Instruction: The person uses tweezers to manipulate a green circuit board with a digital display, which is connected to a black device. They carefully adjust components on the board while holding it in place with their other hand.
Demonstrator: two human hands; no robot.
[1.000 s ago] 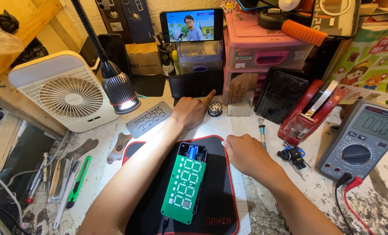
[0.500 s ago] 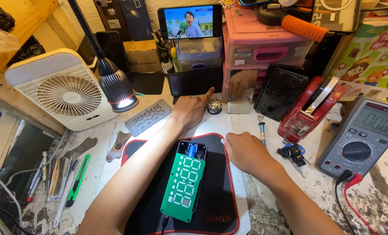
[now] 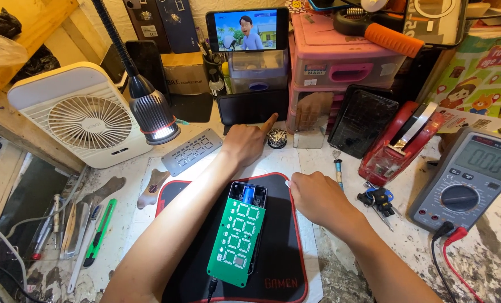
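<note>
Now our left hand points, index out, holding nothing, near small round knob. Right hand loosely curled, empty, beside green circuit board on black mat. Lamp, fan crowd left.

A green circuit board lies on a black, red-edged mat near a pink drawer box.

On my left I see a white fan with a lit gooseneck lamp just beside it. A phone playing a cartoon stands at the back, next to pink drawers. On my right sit a red tape dispenser and a grey multimeter. A green cutter lies at the worktop's left edge.
</note>
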